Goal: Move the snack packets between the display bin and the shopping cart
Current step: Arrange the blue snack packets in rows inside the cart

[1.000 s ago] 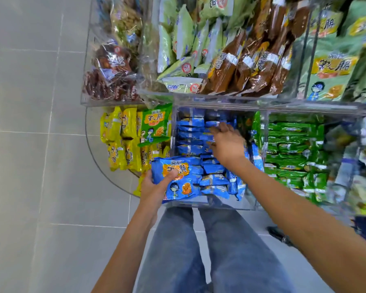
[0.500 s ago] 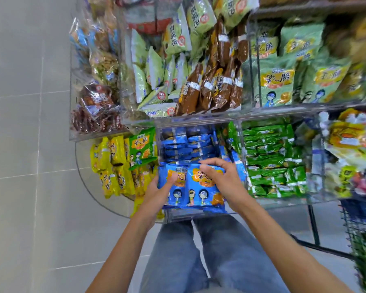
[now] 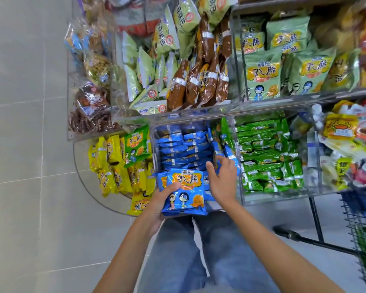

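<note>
Blue packets (image 3: 185,191) lie stacked in the left hand (image 3: 160,203), which grips them from the side with the thumb across the top one's face. At least two can be counted, held just over the front edge of the bin (image 3: 153,149). The right hand (image 3: 222,182) reaches into the bin, thumb and forefinger either side of one upright packet (image 3: 217,152) near the right wall; whether they have closed on it cannot be told. Behind the hands, rows (image 3: 182,149) of the same blue fill the bin, too many to count. A clear wall parts them from the green packets (image 3: 266,155) on the right. On the left, yellow packets (image 3: 114,166) are heaped, with one green pack (image 3: 135,144) lying on top. The upper tier of brown packs (image 3: 199,81) overhangs the bin's back. The wire cart (image 3: 363,229) stands at the far right, well apart from both hands.
</note>
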A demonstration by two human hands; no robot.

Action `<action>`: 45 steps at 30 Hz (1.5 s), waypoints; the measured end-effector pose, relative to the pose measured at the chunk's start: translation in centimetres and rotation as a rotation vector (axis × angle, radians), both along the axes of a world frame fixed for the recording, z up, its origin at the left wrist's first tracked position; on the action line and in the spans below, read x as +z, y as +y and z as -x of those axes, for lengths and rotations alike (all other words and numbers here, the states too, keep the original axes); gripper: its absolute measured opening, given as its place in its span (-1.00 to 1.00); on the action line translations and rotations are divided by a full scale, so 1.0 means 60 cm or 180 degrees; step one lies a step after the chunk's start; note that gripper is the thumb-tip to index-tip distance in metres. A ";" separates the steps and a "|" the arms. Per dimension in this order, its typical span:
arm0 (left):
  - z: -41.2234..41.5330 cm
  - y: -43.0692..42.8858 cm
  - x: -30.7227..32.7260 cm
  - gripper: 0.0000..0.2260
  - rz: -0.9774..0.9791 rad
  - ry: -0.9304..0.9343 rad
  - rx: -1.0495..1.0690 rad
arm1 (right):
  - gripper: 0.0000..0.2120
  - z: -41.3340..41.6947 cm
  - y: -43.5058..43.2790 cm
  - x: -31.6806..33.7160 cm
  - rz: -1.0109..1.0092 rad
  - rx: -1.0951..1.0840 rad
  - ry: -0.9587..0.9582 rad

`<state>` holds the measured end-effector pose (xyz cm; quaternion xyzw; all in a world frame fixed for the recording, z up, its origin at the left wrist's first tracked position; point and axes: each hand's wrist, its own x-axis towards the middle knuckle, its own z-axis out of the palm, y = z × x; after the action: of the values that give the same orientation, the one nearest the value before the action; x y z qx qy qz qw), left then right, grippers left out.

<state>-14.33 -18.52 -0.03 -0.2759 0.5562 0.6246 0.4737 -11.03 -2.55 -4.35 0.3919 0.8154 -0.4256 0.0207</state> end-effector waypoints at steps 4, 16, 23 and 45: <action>-0.006 -0.009 -0.016 -0.51 0.0333 0.0104 0.0225 | -0.31 0.010 0.019 -0.046 -0.1173 0.0967 -0.1186; -0.037 0.001 -0.016 -0.44 0.0465 0.0167 0.0526 | -0.72 0.021 0.019 -0.051 -0.0888 0.0387 -0.0720; -0.027 -0.010 -0.025 -0.52 0.0637 0.0659 0.0746 | -0.91 -0.044 0.053 0.054 0.1347 -0.0367 0.0885; -0.030 0.049 0.007 -0.15 -0.0047 0.0260 0.0312 | -0.74 -0.031 0.004 0.055 0.2581 -0.0541 0.0201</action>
<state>-12.52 -15.56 0.37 -0.2736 0.5562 0.6619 0.4215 -9.14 -2.34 -1.04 0.4046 0.5466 -0.7243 0.1131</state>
